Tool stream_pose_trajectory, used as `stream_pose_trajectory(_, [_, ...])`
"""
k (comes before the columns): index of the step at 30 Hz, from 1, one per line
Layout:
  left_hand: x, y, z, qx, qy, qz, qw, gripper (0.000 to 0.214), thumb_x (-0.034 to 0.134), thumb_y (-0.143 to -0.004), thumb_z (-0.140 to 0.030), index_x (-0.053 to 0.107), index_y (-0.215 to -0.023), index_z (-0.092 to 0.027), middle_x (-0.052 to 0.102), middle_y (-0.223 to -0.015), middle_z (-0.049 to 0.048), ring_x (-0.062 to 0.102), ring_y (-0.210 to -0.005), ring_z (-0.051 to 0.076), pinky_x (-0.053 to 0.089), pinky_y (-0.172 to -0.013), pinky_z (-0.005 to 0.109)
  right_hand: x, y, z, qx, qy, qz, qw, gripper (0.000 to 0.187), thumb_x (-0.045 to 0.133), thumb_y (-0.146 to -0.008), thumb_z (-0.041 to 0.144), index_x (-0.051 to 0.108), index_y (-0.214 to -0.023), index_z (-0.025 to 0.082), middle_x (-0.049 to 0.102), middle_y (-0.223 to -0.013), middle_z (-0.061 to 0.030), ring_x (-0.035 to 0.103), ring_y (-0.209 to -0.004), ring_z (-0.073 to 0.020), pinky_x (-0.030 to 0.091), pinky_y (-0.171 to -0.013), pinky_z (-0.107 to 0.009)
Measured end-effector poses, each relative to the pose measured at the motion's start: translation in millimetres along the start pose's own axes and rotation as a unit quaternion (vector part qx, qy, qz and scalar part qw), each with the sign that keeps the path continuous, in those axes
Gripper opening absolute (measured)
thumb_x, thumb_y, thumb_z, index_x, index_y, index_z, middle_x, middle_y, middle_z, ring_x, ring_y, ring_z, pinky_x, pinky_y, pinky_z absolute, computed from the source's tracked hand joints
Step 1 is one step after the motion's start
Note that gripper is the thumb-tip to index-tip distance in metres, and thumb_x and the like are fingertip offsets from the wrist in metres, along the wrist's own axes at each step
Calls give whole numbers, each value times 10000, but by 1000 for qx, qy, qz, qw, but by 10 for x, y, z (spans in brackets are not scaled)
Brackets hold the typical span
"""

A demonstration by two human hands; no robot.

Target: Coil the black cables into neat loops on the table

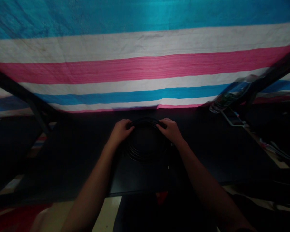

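Note:
A coil of black cable (145, 140) lies on the dark tabletop (62, 161), directly in front of me. My left hand (120, 131) grips the far left side of the coil with its fingers curled over the loops. My right hand (170, 130) holds the far right side in the same way. A short black stretch of cable shows beside my right fingers. The lower loops fade into the shadow on the dark surface, so the cable ends cannot be made out.
A striped blue, white and pink tarpaulin (145, 67) hangs behind the table between dark diagonal bars. A clear plastic bottle (232, 95) lies at the far right, near a white-edged flat device (232, 117). Several small items sit along the dim right edge.

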State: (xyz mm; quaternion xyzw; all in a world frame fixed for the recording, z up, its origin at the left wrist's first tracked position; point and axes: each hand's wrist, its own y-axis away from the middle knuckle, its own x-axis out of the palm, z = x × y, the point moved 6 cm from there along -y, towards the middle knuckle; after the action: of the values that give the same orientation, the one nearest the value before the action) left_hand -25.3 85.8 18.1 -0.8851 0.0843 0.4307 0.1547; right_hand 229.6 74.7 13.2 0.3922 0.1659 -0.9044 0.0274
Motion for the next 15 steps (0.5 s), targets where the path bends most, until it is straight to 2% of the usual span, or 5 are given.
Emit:
stream_pose_trajectory(5, [-8,3,-16,-9,-1,-7,1000,119,655,-849,-284,677,-918,-190,685,-924,73,638,-852,233,500,-770,359,23,-21,1,0,26,24,999,86,618,-857,269,650,-820,199,619,-805,-66,565,-795,-221,439,-743,-343])
stream_pose_trajectory(7, [-37,7,-34,-22,26,-20,999,138,649,-851,-314,665,-915,-193,690,-922,63,641,-857,228,501,-782,353,-19,-12,40,-10,18,-7,1000,86,596,-867,263,637,-826,200,612,-815,-72,562,-808,-227,444,-761,-354])
stream_pose_trajectory(10, [-78,14,-53,-54,126,-39,990,200,643,-846,-391,626,-893,-198,683,-886,38,630,-827,204,499,-764,329,-120,25,117,-27,-22,-72,997,114,558,-899,299,627,-888,210,603,-894,-90,573,-859,-238,463,-795,-370])
stream_pose_trajectory(13, [-68,34,-73,-97,281,-14,955,245,640,-830,-433,568,-887,-205,662,-819,27,605,-736,173,491,-689,302,-172,59,130,0,-66,-99,993,175,525,-914,379,605,-937,225,591,-971,-104,574,-911,-252,474,-790,-373])
stream_pose_trajectory(15, [-15,67,-119,-124,379,53,916,252,610,-846,-446,559,-903,-205,620,-726,15,561,-624,147,457,-586,278,-144,66,77,60,-104,-82,989,237,497,-915,436,583,-1006,235,579,-904,-91,568,-842,-244,465,-706,-357])
